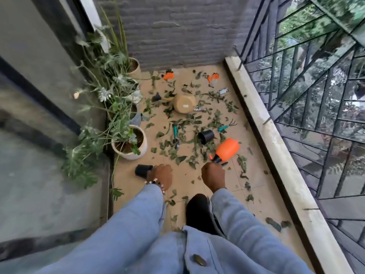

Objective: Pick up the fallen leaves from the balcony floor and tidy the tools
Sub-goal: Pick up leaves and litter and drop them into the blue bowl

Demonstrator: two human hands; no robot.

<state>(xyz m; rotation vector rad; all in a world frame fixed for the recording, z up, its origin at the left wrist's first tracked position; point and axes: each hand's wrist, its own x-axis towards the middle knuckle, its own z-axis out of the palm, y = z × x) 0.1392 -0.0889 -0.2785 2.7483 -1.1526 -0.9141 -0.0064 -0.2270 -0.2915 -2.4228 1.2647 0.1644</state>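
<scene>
Several green fallen leaves lie scattered over the tan balcony floor. Among them are an orange spray bottle on its side, a teal-handled trowel, a teal-handled hand rake, a tipped black pot, another black pot, a tipped tan pot and two orange-and-grey gloves. My left hand hangs with curled fingers beside the near black pot, holding nothing. My right hand is curled too, just short of the spray bottle's nozzle, and holds nothing.
Potted plants line the left side against a glass door. A concrete ledge with a dark metal railing bounds the right. A grey brick wall closes the far end. My dark shoe stands on the floor.
</scene>
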